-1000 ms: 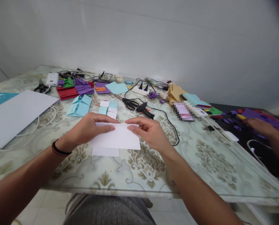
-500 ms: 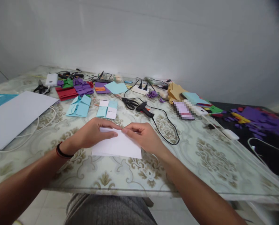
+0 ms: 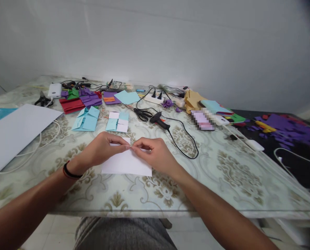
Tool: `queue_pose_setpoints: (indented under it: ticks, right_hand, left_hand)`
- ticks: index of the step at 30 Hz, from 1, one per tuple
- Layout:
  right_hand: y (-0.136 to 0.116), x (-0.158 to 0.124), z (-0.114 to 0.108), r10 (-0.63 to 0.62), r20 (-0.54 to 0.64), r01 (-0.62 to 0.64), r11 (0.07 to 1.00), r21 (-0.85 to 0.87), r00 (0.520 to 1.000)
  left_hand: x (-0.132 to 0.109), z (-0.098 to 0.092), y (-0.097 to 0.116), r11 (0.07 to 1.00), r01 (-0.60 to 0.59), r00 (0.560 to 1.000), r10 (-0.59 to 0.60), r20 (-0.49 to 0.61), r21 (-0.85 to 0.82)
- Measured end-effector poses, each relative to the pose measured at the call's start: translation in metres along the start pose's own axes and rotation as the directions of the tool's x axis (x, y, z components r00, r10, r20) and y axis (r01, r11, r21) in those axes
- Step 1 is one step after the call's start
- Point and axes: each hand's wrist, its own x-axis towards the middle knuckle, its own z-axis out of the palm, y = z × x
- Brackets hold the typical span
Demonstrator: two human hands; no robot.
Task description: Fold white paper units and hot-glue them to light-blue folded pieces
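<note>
A folded white sheet of paper [image 3: 126, 165] lies on the patterned table [image 3: 155, 187] in front of me. My left hand [image 3: 102, 149] rests on its far left part, fingers closed and pressing on the top edge. My right hand [image 3: 152, 152] pinches the same top edge from the right. The fingertips of both hands meet at the middle of that edge. A black band circles my left wrist.
Beyond the paper lie light blue folded pieces [image 3: 87, 118], blue and white squares [image 3: 117, 121], red and purple paper [image 3: 73, 104], scissors [image 3: 141, 114], a glue gun [image 3: 158, 121] with its cord, and a power strip [image 3: 155, 99]. A large white sheet [image 3: 14, 130] lies left. Purple scraps [image 3: 285, 126] cover a dark mat at right.
The paper was folded shut and laid flat. My two hands came together until their fingertips met at the middle of the top edge. Another person's hand at right left the view.
</note>
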Motion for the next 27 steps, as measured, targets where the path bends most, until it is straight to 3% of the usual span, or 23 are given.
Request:
queue_pose_setpoints:
  ticks: [19,27]
  right_hand:
    - [0.0029,0.0041,-0.0060,0.142,0.070,-0.153,0.973,0.174,0.987]
    - [0.0054,0.0041,-0.0062,0.100,0.093,-0.116,0.974,0.192,0.991]
  left_hand:
    - [-0.0011,-0.0050,0.0073,0.994,0.043,0.999,-0.044,0.009,0.097]
    - [-0.0019,-0.0038,0.0036,0.996,0.008,1.000,-0.009,0.007,0.093]
